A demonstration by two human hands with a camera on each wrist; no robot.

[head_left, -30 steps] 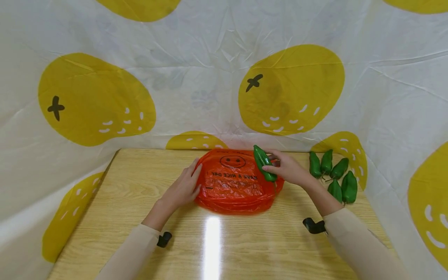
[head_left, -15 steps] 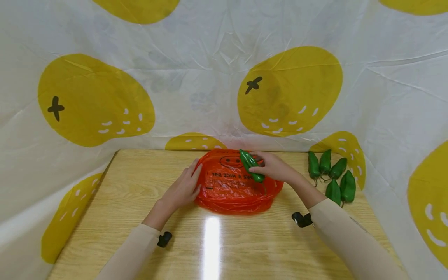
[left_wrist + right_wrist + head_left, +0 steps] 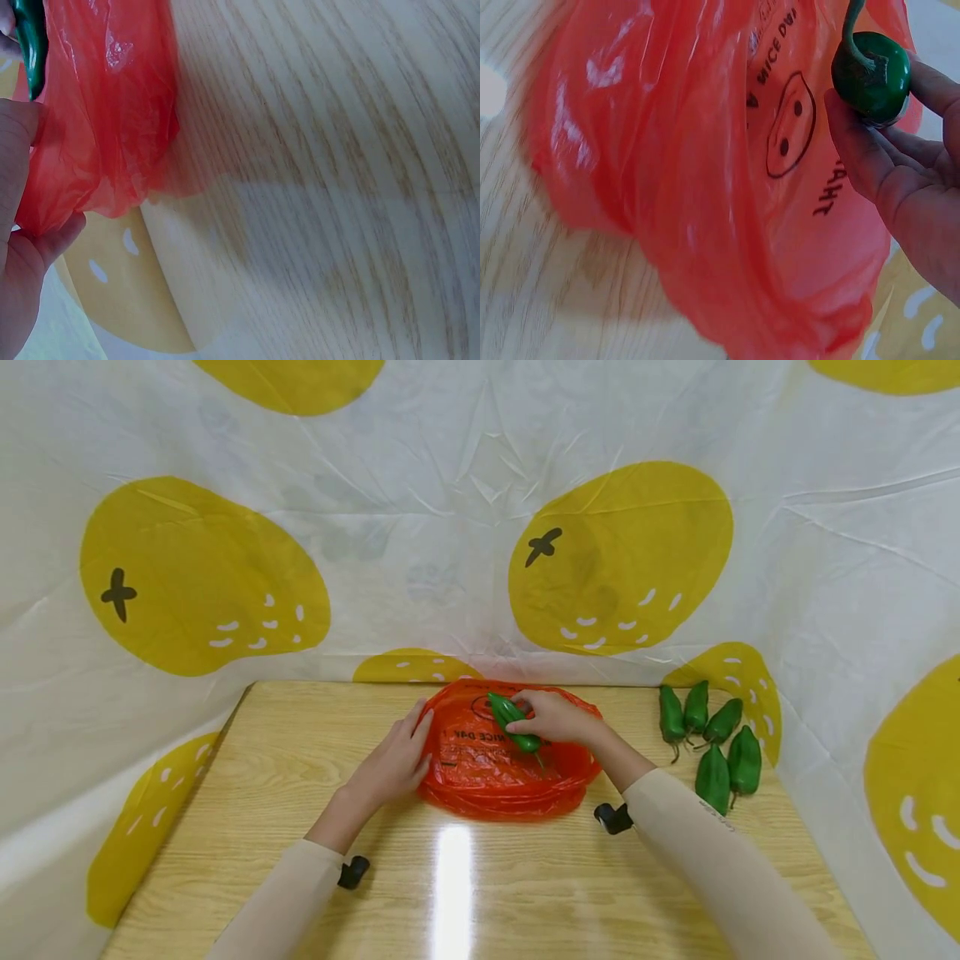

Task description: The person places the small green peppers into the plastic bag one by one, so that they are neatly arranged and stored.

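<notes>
A red plastic bag (image 3: 457,777) with a printed smiley lies spread at the table's far middle, its mouth gaping upward. At its left edge, my left hand (image 3: 386,758) holds the film; in the left wrist view the red plastic (image 3: 112,112) runs between thumb and fingers. My right hand (image 3: 558,718) grips a glossy green pepper (image 3: 512,722) over the bag's mouth, tip pointing up and left. From the right wrist, the pepper's stem end (image 3: 874,82) faces the camera, pinched between thumb and fingers. The bag's print shows behind it.
Several more green peppers (image 3: 712,777) lie grouped at the table's far right. A wooden table (image 3: 285,777) with a bright light reflection (image 3: 453,885) in front lies beneath. White cloth with yellow fruit prints (image 3: 420,552) encloses the back and sides.
My right hand has carried the pepper leftward and slightly down, from the bag's right side toward its middle. The left hand stays at the bag's left edge.
</notes>
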